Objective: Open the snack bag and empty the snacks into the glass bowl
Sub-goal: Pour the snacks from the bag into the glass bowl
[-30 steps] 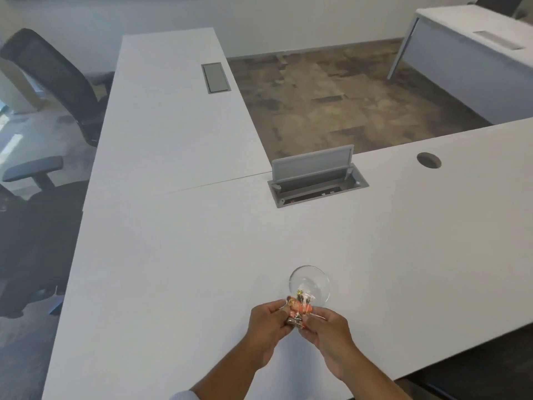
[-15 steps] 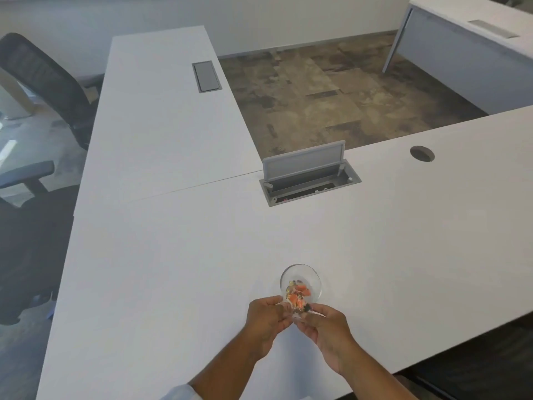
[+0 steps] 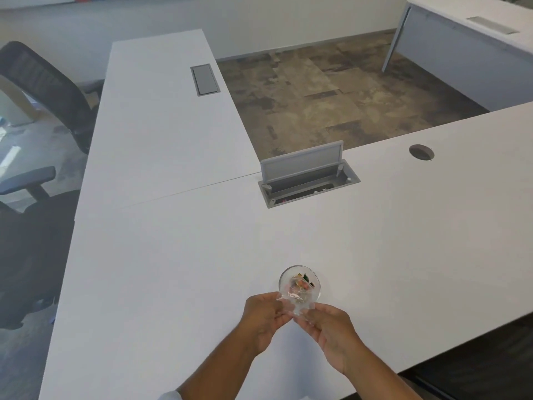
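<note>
Glass bowl (image 3: 300, 285): small, clear, round, upright on white desk (image 3: 202, 269), near the desk's near edge. Contents: several small snacks (image 3: 301, 282), orange, dark green and pale; exact count and kind too small to tell.

Snack bag (image 3: 294, 303): clear, crinkled film, held above and just on the near side of glass bowl, mouth tipped toward the bowl and overlapping its near rim. Whether film touches the rim: cannot tell.

Left hand (image 3: 264, 317): just near-left of glass bowl, fingers curled, pinching left side of snack bag. Forearm bare, pale sleeve edge at the bottom of the frame.

Right hand (image 3: 328, 324): just near-right of glass bowl, fingers curled, pinching right side of snack bag. Fingertips of both hands almost meeting at the film.

White desk: L-shaped, plain top, seam running across well beyond glass bowl.

Cable box (image 3: 310, 180): grey, recessed in desk top, well beyond glass bowl, lid propped upright along its far side.

Closed cable hatch (image 3: 204, 79): grey, flush, on the far-left wing of the desk, much farther from glass bowl.

Grommet hole (image 3: 421, 152): round, dark, far right of glass bowl.

Office chair (image 3: 43, 82): black mesh back, off the desk, far left of glass bowl.

Second desk (image 3: 461, 44): white, across patterned brown carpet (image 3: 317, 96), far right beyond glass bowl.
</note>
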The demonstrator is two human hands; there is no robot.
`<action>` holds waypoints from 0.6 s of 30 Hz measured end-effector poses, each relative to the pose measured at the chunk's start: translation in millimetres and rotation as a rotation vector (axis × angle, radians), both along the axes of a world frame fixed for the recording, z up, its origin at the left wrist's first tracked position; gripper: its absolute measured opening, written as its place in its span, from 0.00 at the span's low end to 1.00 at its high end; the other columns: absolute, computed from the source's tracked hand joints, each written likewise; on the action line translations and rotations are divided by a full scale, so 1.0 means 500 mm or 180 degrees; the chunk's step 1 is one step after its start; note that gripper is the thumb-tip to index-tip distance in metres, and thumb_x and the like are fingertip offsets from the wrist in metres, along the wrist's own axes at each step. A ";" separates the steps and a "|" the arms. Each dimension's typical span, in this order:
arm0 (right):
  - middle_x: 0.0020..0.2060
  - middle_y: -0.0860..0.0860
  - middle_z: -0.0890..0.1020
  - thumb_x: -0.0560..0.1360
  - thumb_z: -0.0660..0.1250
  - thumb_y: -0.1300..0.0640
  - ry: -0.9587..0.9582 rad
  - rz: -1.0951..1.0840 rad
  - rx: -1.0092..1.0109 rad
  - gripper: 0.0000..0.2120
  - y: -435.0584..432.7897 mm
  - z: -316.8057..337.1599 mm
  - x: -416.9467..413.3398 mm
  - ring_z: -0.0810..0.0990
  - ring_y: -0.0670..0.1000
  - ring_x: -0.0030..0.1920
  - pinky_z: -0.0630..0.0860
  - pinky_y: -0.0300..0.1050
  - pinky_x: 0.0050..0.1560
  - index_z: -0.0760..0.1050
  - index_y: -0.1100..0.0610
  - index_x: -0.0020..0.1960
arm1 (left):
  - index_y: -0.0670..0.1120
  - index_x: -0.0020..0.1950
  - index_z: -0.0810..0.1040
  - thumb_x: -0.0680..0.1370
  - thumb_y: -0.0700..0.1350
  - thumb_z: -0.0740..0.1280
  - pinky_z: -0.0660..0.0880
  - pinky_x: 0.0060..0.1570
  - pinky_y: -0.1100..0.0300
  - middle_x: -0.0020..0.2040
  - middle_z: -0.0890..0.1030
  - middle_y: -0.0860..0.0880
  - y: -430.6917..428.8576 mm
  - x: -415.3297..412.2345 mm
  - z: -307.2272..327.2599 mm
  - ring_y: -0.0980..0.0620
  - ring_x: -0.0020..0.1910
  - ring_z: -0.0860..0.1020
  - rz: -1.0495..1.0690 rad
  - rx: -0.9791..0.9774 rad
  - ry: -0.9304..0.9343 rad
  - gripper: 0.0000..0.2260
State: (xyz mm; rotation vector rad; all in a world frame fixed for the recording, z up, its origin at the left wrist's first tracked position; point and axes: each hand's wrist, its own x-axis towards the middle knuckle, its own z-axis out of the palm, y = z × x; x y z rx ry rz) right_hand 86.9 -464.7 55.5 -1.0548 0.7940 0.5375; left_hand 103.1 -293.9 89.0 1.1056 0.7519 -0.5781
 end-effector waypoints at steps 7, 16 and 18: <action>0.49 0.68 0.87 0.85 0.65 0.56 0.0081 -0.0107 -0.0271 0.14 0.026 0.031 0.013 0.86 0.61 0.41 0.86 0.55 0.48 0.82 0.67 0.56 | 0.38 0.57 0.87 0.80 0.30 0.74 0.87 0.57 0.50 0.52 0.92 0.38 0.006 -0.027 0.007 0.42 0.48 0.91 -0.0015 0.0098 -0.0257 0.08; 0.42 0.61 0.83 0.87 0.53 0.55 -0.0583 0.0558 -0.1765 0.15 0.093 0.070 0.018 0.79 0.54 0.29 0.80 0.44 0.27 0.77 0.58 0.53 | 0.40 0.67 0.82 0.82 0.34 0.73 0.87 0.62 0.46 0.55 0.92 0.41 0.045 -0.062 0.024 0.40 0.56 0.91 0.0307 0.0226 -0.0514 0.14; 0.38 0.60 0.81 0.87 0.52 0.55 -0.0847 0.0740 -0.1986 0.15 0.116 0.079 0.014 0.75 0.54 0.25 0.74 0.42 0.23 0.75 0.58 0.50 | 0.41 0.64 0.84 0.83 0.40 0.74 0.89 0.56 0.47 0.52 0.92 0.41 0.063 -0.062 0.031 0.40 0.51 0.91 0.0362 0.0383 -0.0608 0.10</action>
